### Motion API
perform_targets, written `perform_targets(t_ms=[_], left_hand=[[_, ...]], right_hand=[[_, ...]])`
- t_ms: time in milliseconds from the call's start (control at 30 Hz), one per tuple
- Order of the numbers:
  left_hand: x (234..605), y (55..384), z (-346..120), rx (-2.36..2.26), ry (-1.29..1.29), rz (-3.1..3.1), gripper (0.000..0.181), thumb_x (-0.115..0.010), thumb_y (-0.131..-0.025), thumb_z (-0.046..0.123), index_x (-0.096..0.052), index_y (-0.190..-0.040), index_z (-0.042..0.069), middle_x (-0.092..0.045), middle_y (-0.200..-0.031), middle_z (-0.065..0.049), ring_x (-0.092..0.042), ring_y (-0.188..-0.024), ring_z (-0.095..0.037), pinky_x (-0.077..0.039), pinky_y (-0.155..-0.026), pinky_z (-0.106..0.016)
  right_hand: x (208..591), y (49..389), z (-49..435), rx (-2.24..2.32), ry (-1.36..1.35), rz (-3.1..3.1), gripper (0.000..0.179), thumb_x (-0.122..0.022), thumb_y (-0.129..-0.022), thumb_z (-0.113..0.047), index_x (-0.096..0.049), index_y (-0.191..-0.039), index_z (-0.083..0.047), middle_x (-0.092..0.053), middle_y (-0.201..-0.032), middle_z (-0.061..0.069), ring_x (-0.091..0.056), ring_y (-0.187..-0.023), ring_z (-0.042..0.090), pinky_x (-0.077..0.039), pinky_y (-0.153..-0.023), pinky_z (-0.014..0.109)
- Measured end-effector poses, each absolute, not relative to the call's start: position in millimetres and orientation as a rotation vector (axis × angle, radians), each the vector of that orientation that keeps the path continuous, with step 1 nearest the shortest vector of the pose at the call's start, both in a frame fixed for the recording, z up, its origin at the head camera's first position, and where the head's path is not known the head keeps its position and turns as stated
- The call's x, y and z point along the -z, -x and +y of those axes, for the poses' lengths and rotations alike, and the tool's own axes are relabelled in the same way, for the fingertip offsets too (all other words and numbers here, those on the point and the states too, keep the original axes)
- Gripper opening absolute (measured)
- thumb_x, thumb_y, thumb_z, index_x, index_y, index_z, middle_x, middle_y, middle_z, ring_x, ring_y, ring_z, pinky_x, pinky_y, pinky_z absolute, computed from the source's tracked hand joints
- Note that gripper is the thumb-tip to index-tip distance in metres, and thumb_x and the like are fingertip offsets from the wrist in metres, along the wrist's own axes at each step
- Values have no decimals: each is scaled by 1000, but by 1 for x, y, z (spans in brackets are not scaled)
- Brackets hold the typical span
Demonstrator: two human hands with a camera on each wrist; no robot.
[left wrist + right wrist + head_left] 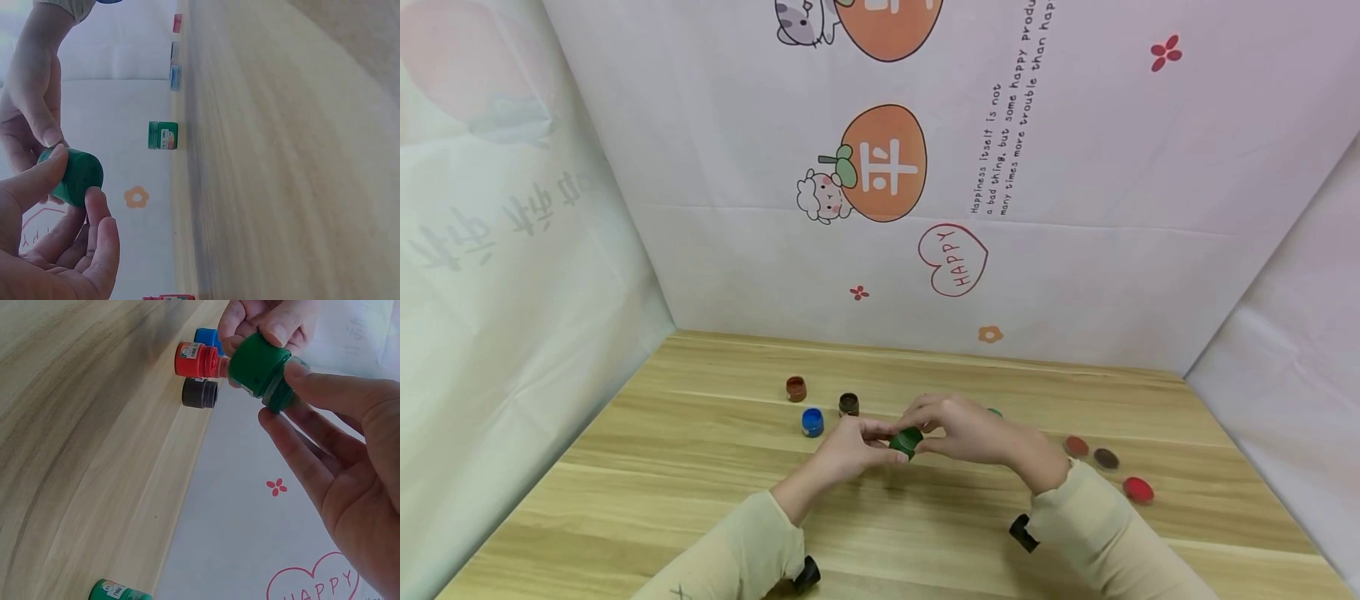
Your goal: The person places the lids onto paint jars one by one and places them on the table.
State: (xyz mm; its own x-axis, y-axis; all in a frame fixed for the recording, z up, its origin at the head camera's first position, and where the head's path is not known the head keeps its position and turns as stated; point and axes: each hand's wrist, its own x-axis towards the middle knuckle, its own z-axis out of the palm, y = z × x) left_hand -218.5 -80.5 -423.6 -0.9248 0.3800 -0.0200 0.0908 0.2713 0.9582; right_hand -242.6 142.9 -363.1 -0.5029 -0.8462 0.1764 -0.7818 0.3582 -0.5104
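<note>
A small green paint jar (907, 442) is held between both hands, tilted above the table. My left hand (848, 450) grips the jar's body with thumb and fingers. My right hand (958, 429) pinches the jar's other end, where a lid (282, 390) sits, with thumb on one side and fingers on the other. In the left wrist view, the jar's rounded green base (87, 178) faces the camera. Another green jar (164, 135) stands on the table, largely hidden behind my right hand in the head view.
Beyond my left hand stand a blue jar (812, 422), a reddish-brown jar (796, 388) and a dark jar (848, 405), all uncovered. A red jar (197, 359) appears in the right wrist view. Orange-brown (1077, 447), dark brown (1107, 458) and red (1138, 490) lids lie by my right forearm.
</note>
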Motion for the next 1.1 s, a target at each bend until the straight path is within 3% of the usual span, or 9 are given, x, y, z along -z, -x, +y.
perform_targets(t_ms=[533, 733, 1100], left_hand=[[426, 218, -77, -1700, -428, 2310, 38, -83, -89, 18, -73, -121, 0, -72, -117, -9, -71, -94, -18, -58, -85, -36], [423, 216, -77, -1717, -444, 2307, 37, -82, -90, 14, -72, -121, -3, -73, -115, -11, -71, -91, -19, -57, -82, -34], [424, 216, -78, -1696, -425, 2313, 45, -81, -91, 18, -68, -128, -4, -70, -123, -14, -71, -96, -20, -57, -88, -39]], right_hand=[[368, 241, 143, 854, 1466, 2539, 31, -78, -91, -4, -75, -121, -1, -72, -111, 6, -70, -99, 15, -57, -82, 22], [367, 240, 143, 860, 1498, 2543, 34, -76, -91, -1, -72, -125, 2, -72, -115, 10, -70, -104, 21, -58, -84, 28], [364, 239, 145, 814, 1433, 2559, 34, -75, -92, -1, -72, -126, 2, -71, -114, 11, -68, -89, 9, -56, -76, 20]])
